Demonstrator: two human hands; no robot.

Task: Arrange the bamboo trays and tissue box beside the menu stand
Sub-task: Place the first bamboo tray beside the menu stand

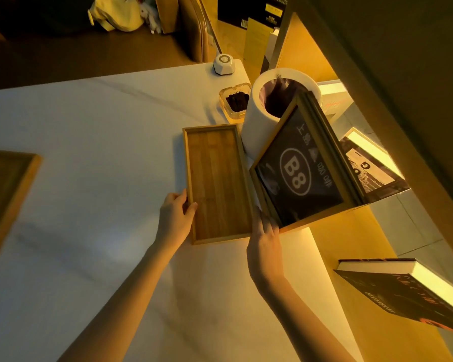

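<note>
From the head camera, the second bamboo tray (7,189) is cut off by the left edge of the picture, so only one corner of it shows, well apart from the menu stand (302,168). No tissue box can be made out. The fingertips of the right hand (266,240) are hidden behind the near corner of the menu stand, so I cannot tell whether they grip it or only press against it. The stand leans tilted, its dark face marked B8, and it covers part of the white cylindrical bin (270,111) behind it. The empty bamboo tray (216,184) lies flat on the white worktop (89,152), just beside the menu stand on its left. The left hand (177,216) is clamped on that tray's left rim, thumb over the edge. A glass ashtray (234,103) sits just beyond the tray. Left of the tray the worktop lies open and wide.
</note>
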